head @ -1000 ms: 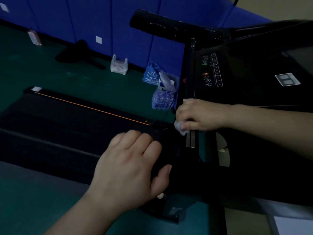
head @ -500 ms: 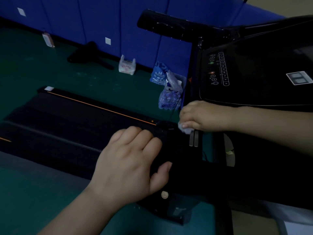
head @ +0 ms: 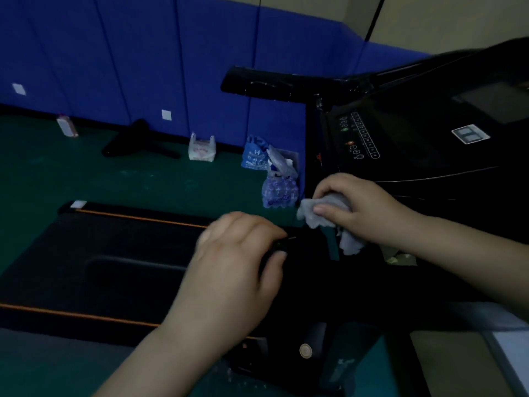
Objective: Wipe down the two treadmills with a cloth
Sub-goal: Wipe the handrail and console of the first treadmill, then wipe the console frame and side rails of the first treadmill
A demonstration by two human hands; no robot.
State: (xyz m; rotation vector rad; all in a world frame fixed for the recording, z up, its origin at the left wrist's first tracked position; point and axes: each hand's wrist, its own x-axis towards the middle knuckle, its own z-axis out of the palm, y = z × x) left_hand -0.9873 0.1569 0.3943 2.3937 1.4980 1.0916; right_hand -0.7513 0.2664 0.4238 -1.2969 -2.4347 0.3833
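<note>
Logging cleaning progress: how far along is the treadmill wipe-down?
Done: nothing can be confirmed; the dim view shows no difference between wiped and unwiped surfaces. In hand: the right hand holds a crumpled cloth by the black treadmill's upright, just below its console, while the left hand grips the frame. Left: the flat orange-striped treadmill deck on the floor has no cloth on it.
</note>
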